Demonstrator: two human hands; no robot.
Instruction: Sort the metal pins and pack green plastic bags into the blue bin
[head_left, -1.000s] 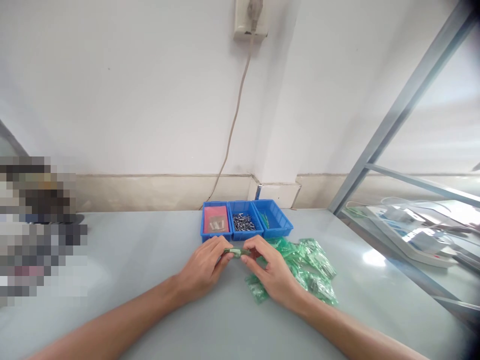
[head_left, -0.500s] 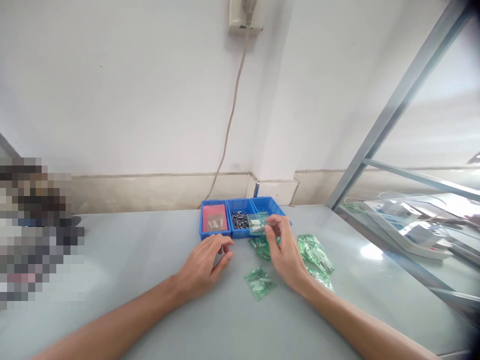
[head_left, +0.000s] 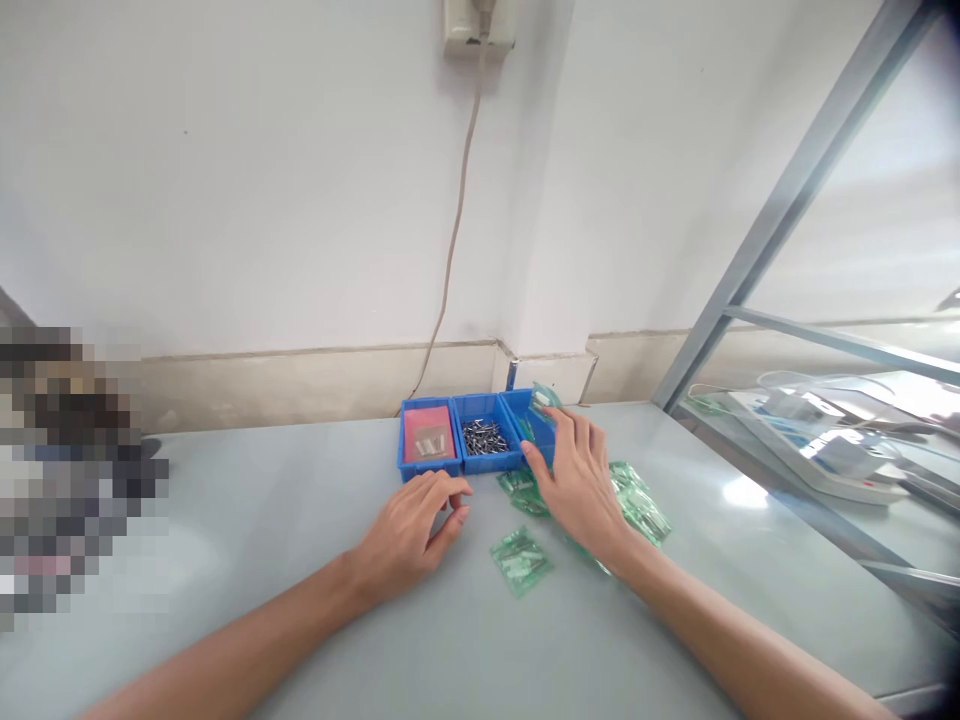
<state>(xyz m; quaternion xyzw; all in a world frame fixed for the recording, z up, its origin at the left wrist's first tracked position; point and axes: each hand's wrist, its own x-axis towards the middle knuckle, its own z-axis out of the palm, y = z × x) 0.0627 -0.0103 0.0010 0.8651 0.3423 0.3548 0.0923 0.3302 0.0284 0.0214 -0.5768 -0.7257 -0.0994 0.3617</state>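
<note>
My right hand (head_left: 581, 480) is over the front of the right blue bin (head_left: 516, 403), its thumb and fingers spread apart. A small clear-green bag with pale pieces (head_left: 543, 398) is by its index fingertip, at the bin's far side. My left hand (head_left: 412, 525) rests on the table before the left blue bin (head_left: 403, 440), fingers loosely curled and thumb apart, with nothing visible in it. Between the hands lies a single green bag of small parts (head_left: 521, 562). More filled green bags (head_left: 641, 500) are piled beside and partly under my right hand.
The left bin holds a red sheet (head_left: 427, 420) and a clear bag of pale pieces (head_left: 431, 442). Dark metal screws (head_left: 484, 437) fill part of the middle bin. A metal frame (head_left: 757, 250) and a power strip (head_left: 825, 455) are at right. A cable (head_left: 459, 200) hangs down the wall.
My right hand has moved forward and right from above the middle bin to the right bin. Its fingers have opened from their pinch on the green bag. The left hand stays nearly still.
</note>
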